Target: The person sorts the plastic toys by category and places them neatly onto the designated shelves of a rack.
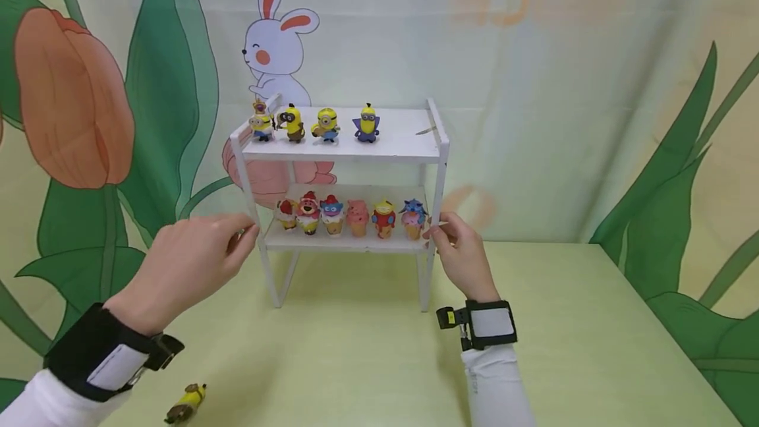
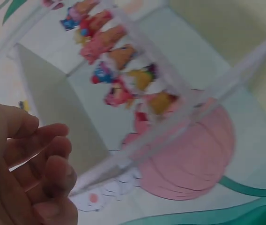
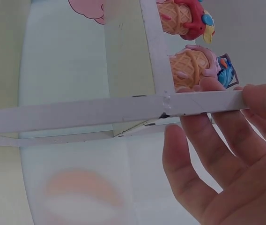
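A white two-tier shelf rack stands on the table. My right hand grips its right front post, with the thumb on one side and fingertips on the other in the right wrist view. Beside the left front post is my left hand, its fingers loosely curled and holding nothing; in the left wrist view it is apart from the rack. Several yellow goggled figurines, one in purple, stand along the upper tier. Ice-cream-cone figurines, among them a pink one and a blue-topped one, line the lower tier.
One yellow and brown figurine lies on the pale green table, near its front left. Behind the rack hangs a curtain printed with a rabbit and tulips. A small leaf-like mark shows at the upper tier's right.
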{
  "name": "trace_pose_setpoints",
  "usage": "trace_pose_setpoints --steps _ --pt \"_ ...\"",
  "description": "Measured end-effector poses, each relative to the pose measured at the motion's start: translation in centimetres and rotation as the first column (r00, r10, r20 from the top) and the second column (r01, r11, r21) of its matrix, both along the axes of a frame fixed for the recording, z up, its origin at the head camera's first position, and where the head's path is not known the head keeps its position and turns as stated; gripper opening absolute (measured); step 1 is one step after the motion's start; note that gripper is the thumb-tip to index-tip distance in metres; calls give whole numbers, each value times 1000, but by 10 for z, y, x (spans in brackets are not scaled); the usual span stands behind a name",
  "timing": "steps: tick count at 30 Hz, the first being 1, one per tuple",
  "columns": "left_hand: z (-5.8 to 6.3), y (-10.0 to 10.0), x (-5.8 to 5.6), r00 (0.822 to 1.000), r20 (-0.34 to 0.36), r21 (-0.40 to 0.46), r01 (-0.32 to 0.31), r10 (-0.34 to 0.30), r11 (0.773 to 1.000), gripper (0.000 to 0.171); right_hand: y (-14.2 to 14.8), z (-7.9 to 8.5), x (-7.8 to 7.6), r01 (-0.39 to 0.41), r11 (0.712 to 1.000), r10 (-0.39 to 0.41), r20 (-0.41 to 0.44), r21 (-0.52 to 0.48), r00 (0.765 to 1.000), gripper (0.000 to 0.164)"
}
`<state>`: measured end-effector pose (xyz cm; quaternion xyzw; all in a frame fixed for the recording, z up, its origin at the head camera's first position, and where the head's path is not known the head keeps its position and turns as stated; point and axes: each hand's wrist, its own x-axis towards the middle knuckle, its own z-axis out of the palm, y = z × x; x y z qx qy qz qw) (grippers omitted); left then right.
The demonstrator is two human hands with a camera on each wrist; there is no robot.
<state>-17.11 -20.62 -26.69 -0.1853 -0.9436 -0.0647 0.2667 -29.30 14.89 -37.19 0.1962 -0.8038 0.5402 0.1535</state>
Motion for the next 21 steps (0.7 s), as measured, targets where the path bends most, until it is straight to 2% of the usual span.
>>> trace_pose_setpoints --steps 4,8,10,13,14,15,16,18,21 --pt "-26 -21 9 991 127 0 -46 46 999 23 1 4 0 -8 1000 8 -11 0 1000 20" --pt "-52 -38 14 965 258 11 -55 50 998 17 6 6 1 9 1000 -9 -13 1 1000 20" --pt "-67 -45 14 946 319 10 -59 53 998 13 8 6 2 22 1000 -23 -14 -6 1000 20" --pt "-89 -57 16 897 435 -1 -80 73 997 7 9 4 2 18 1000 -19 -13 -21 1000 18" --pt "-98 -61 17 874 478 -1 -96 85 995 7 8 3 1 13 1000 -13 -12 -23 1000 18" --pt "-106 -67 19 844 527 -1 -114 98 993 8 7 2 1 4 1000 -4 -11 -24 1000 18" --pt "-114 -73 20 805 584 1 -130 105 992 10 6 1 0 -5 1000 5 -8 -24 1000 18" --pt "-130 -86 22 704 702 16 -168 109 986 20 3 0 0 -14 1000 14 -5 -26 1000 18" --pt "-152 -104 26 558 824 48 -231 92 972 29 0 -1 0 -13 1000 13 5 -26 1000 18"
